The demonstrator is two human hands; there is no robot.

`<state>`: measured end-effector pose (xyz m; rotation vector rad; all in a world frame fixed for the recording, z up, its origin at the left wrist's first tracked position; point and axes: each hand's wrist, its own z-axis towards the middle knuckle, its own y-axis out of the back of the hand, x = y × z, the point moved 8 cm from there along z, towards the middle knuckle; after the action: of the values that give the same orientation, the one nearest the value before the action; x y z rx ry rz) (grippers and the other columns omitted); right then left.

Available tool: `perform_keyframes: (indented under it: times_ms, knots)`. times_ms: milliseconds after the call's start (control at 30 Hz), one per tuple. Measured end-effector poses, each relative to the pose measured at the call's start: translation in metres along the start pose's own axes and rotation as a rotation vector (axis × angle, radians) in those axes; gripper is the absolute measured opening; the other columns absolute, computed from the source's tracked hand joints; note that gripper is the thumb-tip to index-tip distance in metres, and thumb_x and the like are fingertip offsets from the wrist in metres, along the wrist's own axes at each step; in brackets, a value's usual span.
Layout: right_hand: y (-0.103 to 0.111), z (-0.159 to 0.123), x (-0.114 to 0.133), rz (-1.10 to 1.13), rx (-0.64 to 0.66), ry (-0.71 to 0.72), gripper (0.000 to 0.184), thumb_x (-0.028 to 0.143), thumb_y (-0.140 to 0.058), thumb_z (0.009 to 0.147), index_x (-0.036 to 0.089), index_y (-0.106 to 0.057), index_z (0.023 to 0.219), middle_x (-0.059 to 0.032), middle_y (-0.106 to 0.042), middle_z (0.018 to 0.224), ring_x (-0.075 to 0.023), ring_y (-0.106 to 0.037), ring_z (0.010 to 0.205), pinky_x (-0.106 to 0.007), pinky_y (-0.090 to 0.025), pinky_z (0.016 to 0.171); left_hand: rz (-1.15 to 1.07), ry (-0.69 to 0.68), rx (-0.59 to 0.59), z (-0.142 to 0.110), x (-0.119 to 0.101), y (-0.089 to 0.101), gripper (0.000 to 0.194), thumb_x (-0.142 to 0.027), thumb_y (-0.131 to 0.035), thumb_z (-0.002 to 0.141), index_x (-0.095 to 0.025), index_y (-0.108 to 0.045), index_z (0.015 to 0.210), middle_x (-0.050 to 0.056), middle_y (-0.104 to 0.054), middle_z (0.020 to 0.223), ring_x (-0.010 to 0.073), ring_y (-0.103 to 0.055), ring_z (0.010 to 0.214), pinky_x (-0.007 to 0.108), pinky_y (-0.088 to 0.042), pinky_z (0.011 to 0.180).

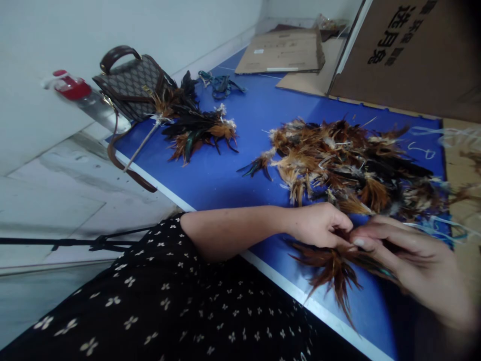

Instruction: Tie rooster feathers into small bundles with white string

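My left hand (323, 225) and my right hand (409, 255) meet at the fingertips over the near edge of the blue table. Both are closed in a pinch on brown feathers (336, 276), which fan out below my left fingers. More dark, greenish feathers (379, 265) show beneath my right hand. The quill ends between the fingertips are hidden. Just beyond the hands lies a large loose pile of brown, tan and black feathers (330, 155). One small dark tuft (259, 164) sticks out at its left side.
A second bunch of black and brown feathers (199, 125) lies further left, near a patterned handbag (131, 85) and a bottle with a red label (88, 100). Flat cardboard (280, 50) and a large carton (409, 60) stand behind. White strings (443, 131) lie at right.
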<state>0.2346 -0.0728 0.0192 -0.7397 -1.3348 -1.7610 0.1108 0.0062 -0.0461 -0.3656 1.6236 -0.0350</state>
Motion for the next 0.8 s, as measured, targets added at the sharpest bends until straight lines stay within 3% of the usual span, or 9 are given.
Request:
perform_keyframes:
  times_ms: [133, 200, 300, 500, 600, 800]
  knots:
    - [0.018, -0.003, 0.005, -0.19, -0.279, 0.044, 0.014, 0.05, -0.088, 0.107, 0.039, -0.095, 0.113, -0.0075, -0.086, 0.119, -0.0322, -0.081, 0.114, -0.05, -0.064, 0.103, -0.21, 0.011, -0.109, 0.001, 0.002, 0.01, 0.047, -0.024, -0.12, 0.062, -0.014, -0.083, 0.088, 0.001, -0.082, 0.089, 0.0141, -0.075, 0.086, 0.033, -0.059, 0.09]
    - [0.029, -0.009, 0.009, -0.267, -0.388, 0.042, 0.014, 0.049, -0.086, 0.109, 0.037, -0.092, 0.115, -0.0093, -0.084, 0.125, -0.0347, -0.078, 0.123, -0.055, -0.059, 0.111, -0.247, -0.001, -0.165, 0.001, 0.001, 0.016, 0.051, -0.025, -0.121, 0.059, -0.014, -0.083, 0.092, 0.002, -0.082, 0.091, 0.0143, -0.076, 0.085, 0.034, -0.059, 0.089]
    - [0.034, -0.014, 0.012, -0.25, -0.381, -0.005, 0.019, 0.052, -0.087, 0.108, 0.034, -0.086, 0.1, -0.0084, -0.082, 0.109, -0.0324, -0.078, 0.104, -0.051, -0.059, 0.097, -0.231, -0.046, -0.22, 0.001, -0.002, 0.024, 0.056, -0.027, -0.122, 0.056, -0.014, -0.082, 0.093, 0.001, -0.081, 0.089, 0.0132, -0.074, 0.082, 0.033, -0.059, 0.087]
    - [0.018, -0.003, 0.004, -0.26, -0.182, -0.12, 0.049, 0.079, -0.08, 0.102, 0.031, -0.085, 0.089, -0.0065, -0.083, 0.088, -0.0273, -0.077, 0.078, -0.041, -0.057, 0.072, -0.194, -0.066, -0.211, 0.0, -0.006, 0.025, 0.06, -0.04, -0.122, 0.058, -0.014, -0.083, 0.094, 0.004, -0.083, 0.092, 0.015, -0.076, 0.085, 0.036, -0.061, 0.089]
    - [0.013, -0.001, -0.006, -0.24, -0.189, -0.126, 0.05, 0.08, -0.083, 0.099, 0.031, -0.091, 0.093, -0.0082, -0.088, 0.096, -0.0293, -0.081, 0.083, -0.042, -0.063, 0.077, -0.179, -0.098, -0.222, -0.001, -0.009, 0.026, 0.055, -0.038, -0.12, 0.061, -0.014, -0.082, 0.093, 0.003, -0.083, 0.093, 0.014, -0.076, 0.086, 0.036, -0.061, 0.091]
    - [0.015, -0.007, -0.007, -0.214, -0.306, -0.079, 0.029, 0.062, -0.09, 0.102, 0.034, -0.094, 0.099, -0.0055, -0.089, 0.106, -0.0264, -0.082, 0.091, -0.039, -0.065, 0.086, -0.173, -0.116, -0.25, 0.001, -0.007, 0.029, 0.054, -0.034, -0.12, 0.057, -0.014, -0.078, 0.086, 0.001, -0.083, 0.091, 0.013, -0.077, 0.085, 0.035, -0.063, 0.091]
